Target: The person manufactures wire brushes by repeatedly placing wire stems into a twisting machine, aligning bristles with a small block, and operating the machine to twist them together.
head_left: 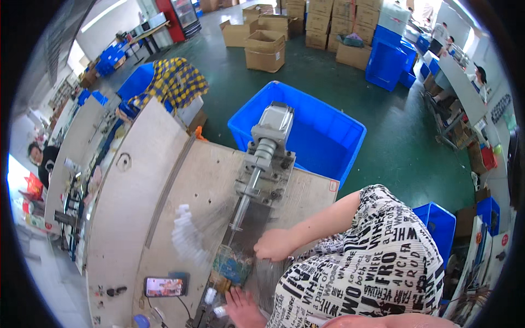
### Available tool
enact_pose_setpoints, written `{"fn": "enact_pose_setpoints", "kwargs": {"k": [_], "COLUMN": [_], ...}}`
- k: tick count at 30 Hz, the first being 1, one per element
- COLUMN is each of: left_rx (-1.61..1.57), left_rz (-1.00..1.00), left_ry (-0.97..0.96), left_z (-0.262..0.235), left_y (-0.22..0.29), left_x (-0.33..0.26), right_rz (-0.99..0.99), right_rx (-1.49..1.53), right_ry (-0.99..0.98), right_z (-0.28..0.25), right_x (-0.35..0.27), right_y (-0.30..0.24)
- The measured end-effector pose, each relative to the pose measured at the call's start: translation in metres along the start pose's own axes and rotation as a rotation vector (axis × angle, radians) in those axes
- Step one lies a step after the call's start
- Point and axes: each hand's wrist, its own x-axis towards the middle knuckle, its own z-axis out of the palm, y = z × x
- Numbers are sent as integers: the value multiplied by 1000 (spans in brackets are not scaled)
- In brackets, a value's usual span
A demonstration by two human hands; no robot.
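Note:
My right hand [275,244] is closed beside the metal shaft of a bench machine [256,175]. Whatever its fingers hold is hidden. Thin, clear strand-like pieces [267,269] lie just below that hand. Lower down, my left hand [244,309] rests with fingers stretched out and apart, near a small white cylindrical piece [220,311]. A second white piece [210,296] lies close by. Between the hands and the shaft's tip is a worn blue-green block [232,263]. To its left, a pile of white pieces [188,232] lies on the wooden worktop [169,240].
A phone [165,287] with a lit screen and a cable lies left of my hands. Behind the machine stands a large blue bin [322,136]. Cardboard boxes [265,50] sit farther back. At left, a checked cloth [175,82] drapes over another bin. People sit at side benches.

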Motion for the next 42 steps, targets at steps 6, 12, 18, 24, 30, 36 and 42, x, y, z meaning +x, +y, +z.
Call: {"fn": "enact_pose_setpoints", "kwargs": {"k": [6, 12, 18, 24, 30, 36, 42], "left_rx": [438, 747, 914, 1050, 978, 408, 356], "left_rz": [218, 340, 427, 550, 549, 242, 398], "left_ry": [-74, -253, -355, -392, -314, 84, 205], "left_z": [19, 32, 39, 29, -47, -52, -47], "left_y": [21, 21, 22, 25, 34, 34, 38], "left_x": [26, 35, 36, 26, -35, -79, -85], "right_rz": [127, 331, 423, 234, -746, -457, 142], "right_rx": [117, 458, 956, 1176, 841, 538, 668], "right_ry": [43, 214, 472, 697, 427, 375, -281], "right_z": [-10, -6, -14, -77, -131, -118, 19], "right_x": [9, 0, -16, -11, 28, 35, 77], "right_y": [-12, -9, -19, -27, -110, -98, -103]}}
